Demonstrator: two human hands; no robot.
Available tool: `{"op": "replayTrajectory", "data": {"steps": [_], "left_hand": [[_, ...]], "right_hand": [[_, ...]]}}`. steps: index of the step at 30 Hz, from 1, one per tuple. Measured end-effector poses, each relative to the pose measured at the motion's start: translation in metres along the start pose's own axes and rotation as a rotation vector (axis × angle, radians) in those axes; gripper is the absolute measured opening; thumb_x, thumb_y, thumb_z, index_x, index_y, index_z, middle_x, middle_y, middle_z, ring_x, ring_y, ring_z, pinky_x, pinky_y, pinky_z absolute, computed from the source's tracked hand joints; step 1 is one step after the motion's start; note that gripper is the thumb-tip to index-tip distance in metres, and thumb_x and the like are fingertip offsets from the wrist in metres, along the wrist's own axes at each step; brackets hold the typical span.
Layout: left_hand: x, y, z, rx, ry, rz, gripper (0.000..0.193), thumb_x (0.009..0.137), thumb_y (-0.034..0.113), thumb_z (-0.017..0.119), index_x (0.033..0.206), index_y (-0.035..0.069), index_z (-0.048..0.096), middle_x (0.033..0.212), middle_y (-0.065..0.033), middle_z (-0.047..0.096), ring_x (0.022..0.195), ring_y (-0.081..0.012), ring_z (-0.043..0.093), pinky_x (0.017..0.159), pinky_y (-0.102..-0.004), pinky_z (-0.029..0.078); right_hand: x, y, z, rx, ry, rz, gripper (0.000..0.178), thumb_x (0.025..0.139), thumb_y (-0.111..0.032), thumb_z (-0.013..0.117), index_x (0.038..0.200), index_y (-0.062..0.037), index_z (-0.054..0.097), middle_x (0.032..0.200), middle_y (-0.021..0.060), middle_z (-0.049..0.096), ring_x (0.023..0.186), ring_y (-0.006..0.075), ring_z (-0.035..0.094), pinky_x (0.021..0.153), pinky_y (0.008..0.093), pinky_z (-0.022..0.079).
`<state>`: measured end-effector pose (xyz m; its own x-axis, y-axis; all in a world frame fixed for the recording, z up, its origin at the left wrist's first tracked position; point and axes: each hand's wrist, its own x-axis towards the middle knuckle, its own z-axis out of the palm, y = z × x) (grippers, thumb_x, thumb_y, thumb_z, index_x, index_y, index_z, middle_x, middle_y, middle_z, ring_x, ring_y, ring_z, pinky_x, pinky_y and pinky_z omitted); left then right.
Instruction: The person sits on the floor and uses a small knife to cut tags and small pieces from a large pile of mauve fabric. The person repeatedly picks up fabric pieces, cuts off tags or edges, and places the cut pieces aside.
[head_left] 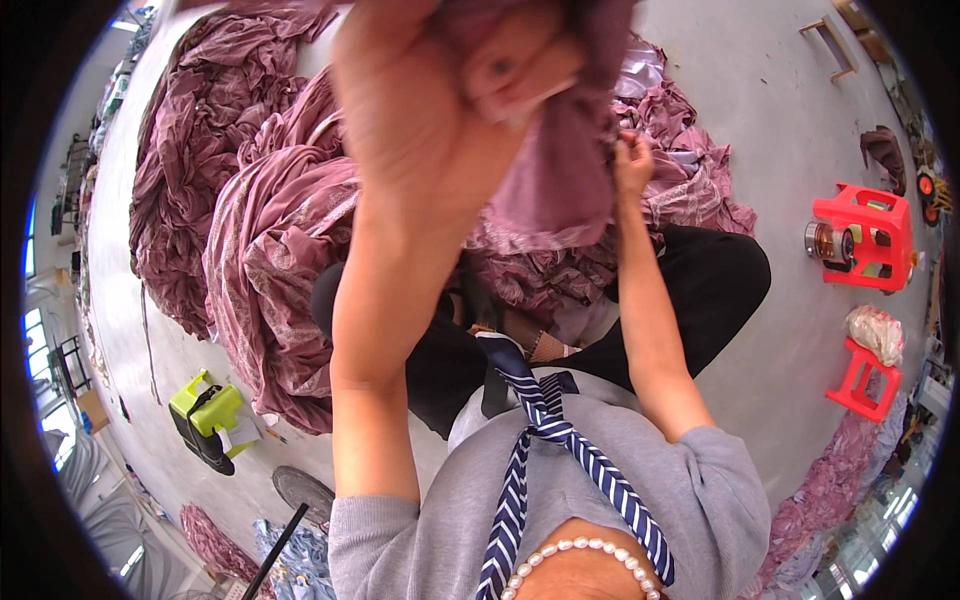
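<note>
My left hand [425, 125] is raised close to the camera, a little blurred, its fingers curled around mauve fabric [560, 190]. The cloth hangs down from that hand toward my lap. Lower and farther right, my right hand [632, 165] is closed at the hanging cloth's right edge; the fingertips are small and partly hidden. Behind and beneath both hands lies a large crumpled heap of the same mauve fabric [270, 240], with paler patterned bands. It spreads to the left and reaches my black-trousered legs [700, 275].
On the right stands a red plastic stool [870, 235] with a glass jar [828, 242] beside it. Nearer is another red stool [862, 385] with a plastic bag [875, 333]. A lime-green stool [215, 415] stands at left. More mauve cloth [825, 485] lies at lower right.
</note>
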<state>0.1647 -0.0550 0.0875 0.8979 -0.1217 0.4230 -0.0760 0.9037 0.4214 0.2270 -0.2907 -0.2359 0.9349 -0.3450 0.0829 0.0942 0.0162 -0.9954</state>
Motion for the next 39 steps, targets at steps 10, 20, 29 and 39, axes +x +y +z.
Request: {"op": "replayTrajectory", "data": {"steps": [10, 20, 29, 39], "left_hand": [[-0.023, 0.071, 0.043, 0.123, -0.099, 0.001, 0.015, 0.085, 0.019, 0.047, 0.08, 0.005, 0.048, 0.053, 0.0017, 0.034, 0.041, -0.0081, 0.024, 0.047, -0.0252, 0.031], [-0.313, 0.248, -0.168, 1.77, 1.222, -0.067, 0.026, 0.082, 0.017, 0.063, 0.101, 0.0, 0.06, 0.083, -0.0058, 0.062, 0.064, -0.0083, 0.054, 0.058, -0.0199, 0.043], [-0.095, 0.062, -0.074, 1.816, 0.74, 0.495, 0.025, 0.081, 0.003, 0.066, 0.106, 0.001, 0.061, 0.078, -0.0005, 0.063, 0.055, 0.0027, 0.042, 0.046, -0.01, 0.027], [-0.078, -0.05, -0.141, 1.384, 0.575, -0.458, 0.02, 0.085, 0.013, 0.063, 0.1, 0.0, 0.062, 0.072, -0.0032, 0.065, 0.065, -0.0052, 0.056, 0.063, -0.0176, 0.039]], "right_hand": [[0.053, -0.188, -0.006, 0.062, 0.023, -0.413, 0.012, 0.084, -0.006, 0.057, 0.093, -0.0013, 0.064, 0.071, -0.0063, 0.052, 0.059, 0.0017, 0.042, 0.053, 0.0174, 0.035], [-0.126, -0.039, 0.072, -0.441, -0.812, -0.408, 0.014, 0.078, -0.016, 0.06, 0.089, -0.0065, 0.059, 0.083, 0.0146, 0.062, 0.076, 0.0328, 0.061, 0.065, 0.0385, 0.049], [-0.07, 0.024, 0.006, -0.301, 0.052, 0.159, 0.016, 0.082, -0.018, 0.061, 0.084, -0.0025, 0.061, 0.073, 0.0103, 0.064, 0.065, 0.02, 0.062, 0.062, 0.03, 0.047], [0.0, 0.025, 0.026, -0.71, -0.427, 0.006, 0.028, 0.075, -0.029, 0.067, 0.094, -0.0082, 0.065, 0.081, 0.0124, 0.066, 0.071, 0.0281, 0.064, 0.063, 0.0371, 0.048]]}}
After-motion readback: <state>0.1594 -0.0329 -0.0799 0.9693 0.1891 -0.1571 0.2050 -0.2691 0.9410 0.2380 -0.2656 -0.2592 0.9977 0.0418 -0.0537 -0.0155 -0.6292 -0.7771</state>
